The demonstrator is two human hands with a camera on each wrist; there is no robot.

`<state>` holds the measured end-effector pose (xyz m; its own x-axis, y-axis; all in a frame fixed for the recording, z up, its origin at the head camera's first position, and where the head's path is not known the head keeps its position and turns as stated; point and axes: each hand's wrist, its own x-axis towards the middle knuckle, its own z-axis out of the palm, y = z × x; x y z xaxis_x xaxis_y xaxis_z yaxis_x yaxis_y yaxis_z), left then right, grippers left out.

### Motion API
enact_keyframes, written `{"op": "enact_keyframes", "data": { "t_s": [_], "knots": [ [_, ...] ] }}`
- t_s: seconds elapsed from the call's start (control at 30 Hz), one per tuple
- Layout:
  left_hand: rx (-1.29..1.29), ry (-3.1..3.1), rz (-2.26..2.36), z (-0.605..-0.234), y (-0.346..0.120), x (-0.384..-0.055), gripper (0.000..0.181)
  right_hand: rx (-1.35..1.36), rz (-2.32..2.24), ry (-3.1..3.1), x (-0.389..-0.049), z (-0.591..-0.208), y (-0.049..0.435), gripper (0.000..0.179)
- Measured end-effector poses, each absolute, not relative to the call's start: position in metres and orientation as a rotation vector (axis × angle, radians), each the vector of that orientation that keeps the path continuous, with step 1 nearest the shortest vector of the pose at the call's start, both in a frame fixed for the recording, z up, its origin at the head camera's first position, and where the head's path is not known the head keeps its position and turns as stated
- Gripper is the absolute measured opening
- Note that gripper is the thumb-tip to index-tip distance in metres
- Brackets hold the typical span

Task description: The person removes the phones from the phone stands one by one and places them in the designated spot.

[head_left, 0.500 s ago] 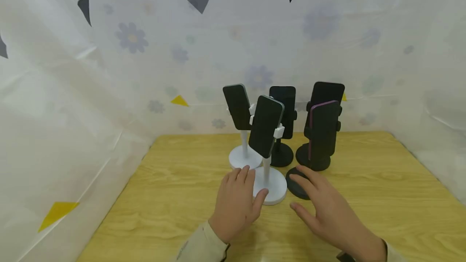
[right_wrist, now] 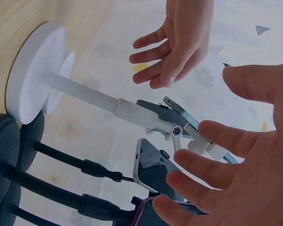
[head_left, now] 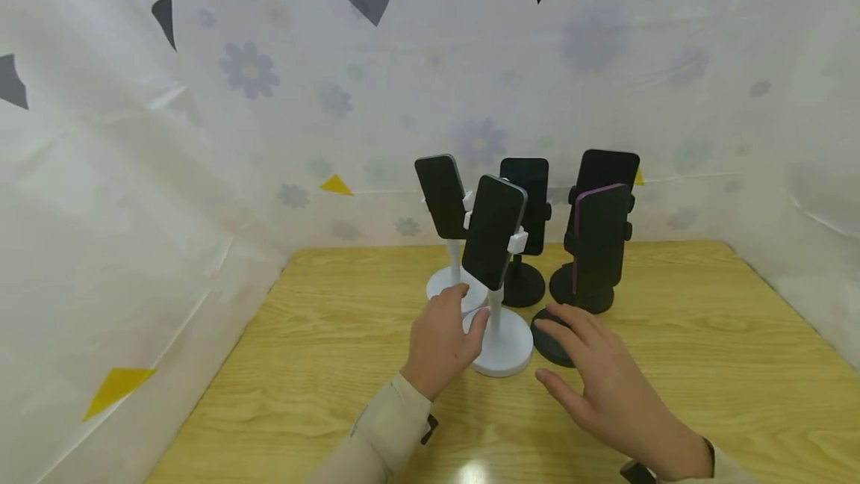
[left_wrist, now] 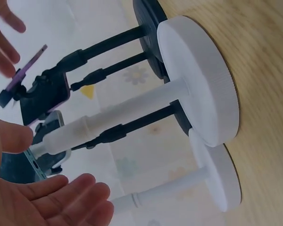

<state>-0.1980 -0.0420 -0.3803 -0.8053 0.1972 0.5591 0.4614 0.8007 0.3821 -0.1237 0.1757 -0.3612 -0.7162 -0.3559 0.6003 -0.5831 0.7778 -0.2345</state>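
In the head view my left hand [head_left: 440, 346] hovers at the left of the front white phone stand [head_left: 502, 357], fingers loosely bent and thumb apart. That stand carries a tilted dark phone [head_left: 493, 234]. The left wrist view shows the white pole [left_wrist: 132, 103] beyond these fingers, with nothing gripped. My right hand [head_left: 605, 387] hangs over the base [head_left: 547, 346] of the front black stand, fingers spread and holding nothing. A purple-edged phone [head_left: 600, 245] sits on that black stand. In the right wrist view, the right fingers [right_wrist: 203, 169] overlap the phones behind them.
Behind stand another white stand [head_left: 437, 280] with a phone [head_left: 440, 196], a black stand [head_left: 527, 288] with a phone [head_left: 535, 200], and at right a further phone [head_left: 608, 166] on a black stand. The wooden table [head_left: 322, 334] meets a patterned sheet [head_left: 403, 95] at the back.
My left hand has moved forward and turned, its fingers now more bent beside the front white stand. The right hand stays nearly where it was. The stands have not moved.
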Motion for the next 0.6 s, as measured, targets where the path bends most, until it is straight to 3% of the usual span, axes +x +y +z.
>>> {"op": "enact_keyframes", "data": {
  "t_s": [0.6],
  "knots": [
    [-0.508, -2.619, -1.24, -0.381, -0.036, -0.225, 0.036, 0.682, 0.672, -2.464, -0.126, -0.363, 0.179, 0.057]
  ]
}}
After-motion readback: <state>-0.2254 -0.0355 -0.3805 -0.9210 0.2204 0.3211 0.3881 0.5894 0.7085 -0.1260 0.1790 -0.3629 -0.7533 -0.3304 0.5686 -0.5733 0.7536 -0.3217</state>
